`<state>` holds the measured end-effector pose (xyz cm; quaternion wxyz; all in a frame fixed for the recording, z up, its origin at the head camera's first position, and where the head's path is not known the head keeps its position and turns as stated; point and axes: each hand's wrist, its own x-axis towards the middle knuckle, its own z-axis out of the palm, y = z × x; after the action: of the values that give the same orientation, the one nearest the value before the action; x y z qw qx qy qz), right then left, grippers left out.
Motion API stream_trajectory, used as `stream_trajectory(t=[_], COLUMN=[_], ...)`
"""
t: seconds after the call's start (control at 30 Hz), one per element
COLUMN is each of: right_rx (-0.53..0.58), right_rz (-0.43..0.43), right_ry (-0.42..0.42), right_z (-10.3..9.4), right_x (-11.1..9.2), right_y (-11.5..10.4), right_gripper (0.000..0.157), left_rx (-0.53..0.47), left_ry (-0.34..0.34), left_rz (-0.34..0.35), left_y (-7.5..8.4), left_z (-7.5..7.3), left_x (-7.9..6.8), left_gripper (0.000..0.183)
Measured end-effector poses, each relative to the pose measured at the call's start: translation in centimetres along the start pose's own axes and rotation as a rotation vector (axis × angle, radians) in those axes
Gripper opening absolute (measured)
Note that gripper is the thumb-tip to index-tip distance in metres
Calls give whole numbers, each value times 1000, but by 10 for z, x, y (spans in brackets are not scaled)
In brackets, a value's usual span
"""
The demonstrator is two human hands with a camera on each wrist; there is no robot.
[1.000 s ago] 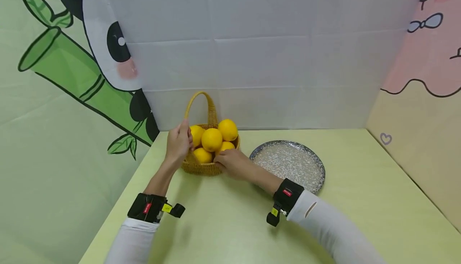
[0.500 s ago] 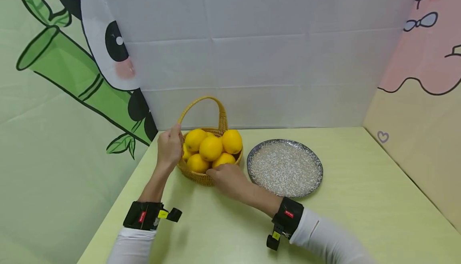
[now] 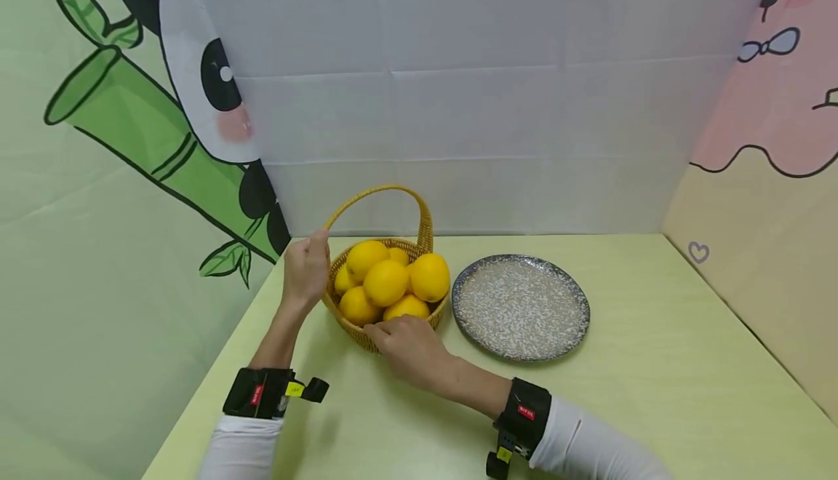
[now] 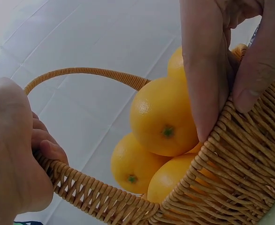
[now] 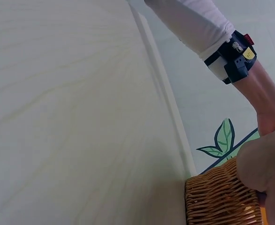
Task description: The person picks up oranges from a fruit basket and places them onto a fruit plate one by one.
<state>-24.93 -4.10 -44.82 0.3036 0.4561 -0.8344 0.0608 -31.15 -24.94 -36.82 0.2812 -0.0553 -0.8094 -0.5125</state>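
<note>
A woven wicker basket (image 3: 350, 330) with a tall arched handle stands at the back left of the table, heaped with several yellow-orange oranges (image 3: 386, 284). My left hand (image 3: 305, 270) grips the handle low on its left side. At the front rim, my right hand (image 3: 414, 353) pinches the wicker. Seen from the left wrist, the right fingers (image 4: 204, 93) reach inside the rim beside an orange (image 4: 163, 117) while the thumb lies on the outer wall. The right wrist view catches the basket's side (image 5: 217, 199) at the lower right.
A round speckled plate (image 3: 521, 309) with a dark rim lies just right of the basket, bearing nothing. The pale table (image 3: 655, 364) ends at the back against a grey cloth (image 3: 471, 116). Cartoon-printed cloths hang on both sides.
The basket has turned and come nearer, its handle now showing as a wide arch. My left hand has shifted left, and my right hand has drawn back toward me with the front rim.
</note>
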Motion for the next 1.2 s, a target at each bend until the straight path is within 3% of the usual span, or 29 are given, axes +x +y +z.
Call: stream_trajectory(t=[0.17,0.27,0.43,0.53,0.63,0.8,1.0,1.2], right_rx=[62,165,294,276,257,237,182,195], right_rz=[-25,-33,-45,-34,-7,43,115,183], right_ry=[-39,-31,118,189,199,148,16,-90], right_z=[-2,-3,-16,-30,-43,-55,-60,-63], right_x=[-1,-3,-5,-6,-9,-15,-23,-27], right_y=[3,8,19,29,41,64,89,107], right_gripper=[32,31,24,28,33,45,60,67], left_rx=[-16,-17,-23,-28,-31,-36,-41,-59], left_ry=[-4,1,4,6,8,11,4,-1], left_rz=[20,20,23,30,31,20,16,17], left_y=[0,-1,-2,-3,-2,-1,-1,-2], left_z=[0,1,2,2,1,0,0,1], left_x=[0,0,0,2,2,1,0,0], left_gripper=[65,64,65,65,65,65,65,66])
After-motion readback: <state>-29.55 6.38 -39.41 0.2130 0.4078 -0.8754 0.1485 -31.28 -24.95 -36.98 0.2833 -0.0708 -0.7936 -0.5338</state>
